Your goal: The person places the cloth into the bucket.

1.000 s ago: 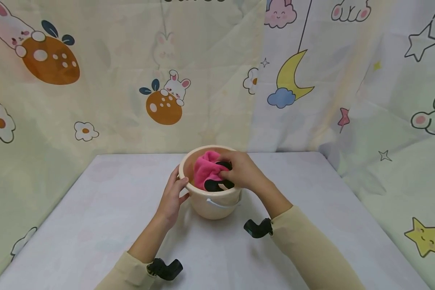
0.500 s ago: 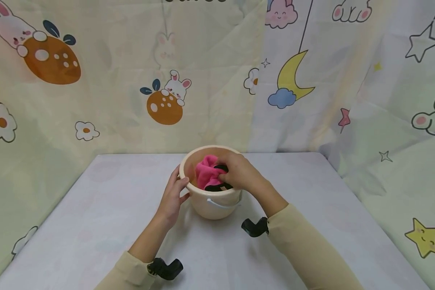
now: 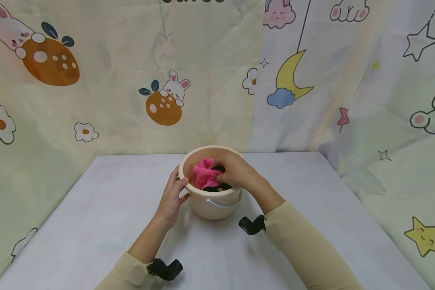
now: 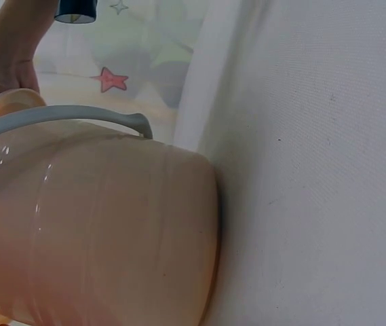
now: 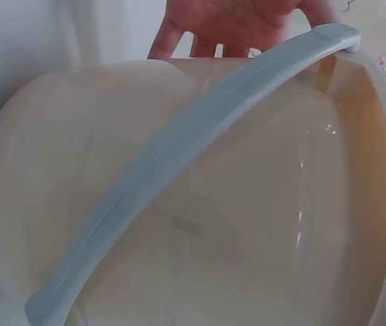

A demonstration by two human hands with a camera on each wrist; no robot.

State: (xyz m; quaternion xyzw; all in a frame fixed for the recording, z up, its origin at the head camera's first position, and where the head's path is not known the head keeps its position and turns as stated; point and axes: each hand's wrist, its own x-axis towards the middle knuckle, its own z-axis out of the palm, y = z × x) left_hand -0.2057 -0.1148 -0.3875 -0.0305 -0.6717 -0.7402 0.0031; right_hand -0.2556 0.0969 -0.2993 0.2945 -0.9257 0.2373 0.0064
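Note:
A cream bucket (image 3: 204, 207) stands upright on the white table, its pale handle (image 5: 172, 153) hanging down the near side. My left hand (image 3: 171, 197) grips the bucket's left side, thumb at the rim and fingers along the outer wall. In the right wrist view, that hand (image 5: 226, 27) shows behind the bucket. Reaching in over the right rim, my right hand (image 3: 235, 171) pinches a soft pink-and-black fabric thing (image 3: 203, 175) inside the mouth. Its lower part and some right fingertips are hidden. The left wrist view shows the bucket wall (image 4: 111, 217) and part of the right hand (image 4: 6, 75).
The white table (image 3: 105, 213) extends around the bucket on all sides. Behind it hangs a printed cloth backdrop (image 3: 210, 100) with cartoon rabbits, a moon and stars. Black camera mounts (image 3: 165, 269) sit on both wrists.
My right hand has moved slightly left and down, and the pink-and-black fabric thing sits lower in the bucket. The left hand and the bucket have stayed put.

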